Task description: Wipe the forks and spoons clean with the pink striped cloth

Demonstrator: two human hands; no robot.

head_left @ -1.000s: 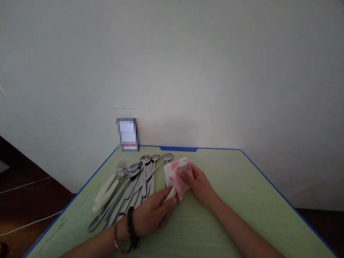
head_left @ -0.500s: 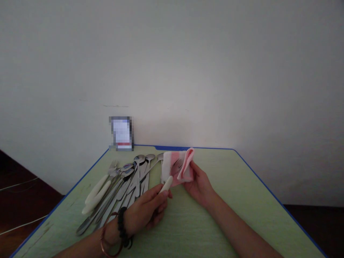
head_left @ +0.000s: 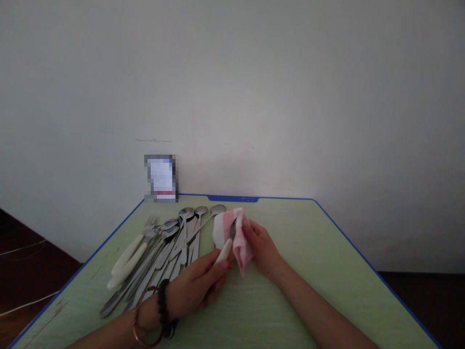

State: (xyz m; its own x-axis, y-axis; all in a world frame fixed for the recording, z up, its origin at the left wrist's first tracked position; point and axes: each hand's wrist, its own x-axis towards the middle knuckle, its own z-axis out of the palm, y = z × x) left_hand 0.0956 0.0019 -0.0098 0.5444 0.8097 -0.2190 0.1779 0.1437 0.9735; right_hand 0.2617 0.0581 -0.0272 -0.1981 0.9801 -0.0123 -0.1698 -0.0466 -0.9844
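Observation:
My left hand, with a dark bead bracelet and a copper bangle at the wrist, is closed around the white handle of a fork. The metal head of the fork runs into a pink and white cloth, which hides most of it. That cloth is gripped in my right hand, folded over the fork head. To the left, and partly behind my left hand, lies a pile of spoons and other steel cutlery. Two white-handled forks rest along the pile's left side.
At the back left a phone-like device, blurred out, leans against the pale wall. The light green table has a blue edge. White cables show beyond its left side.
My right hand has folded the cloth over the fork head, covering the tines that showed before. The cloth has shifted slightly left, and its loose end now hangs down. My left hand keeps its hold.

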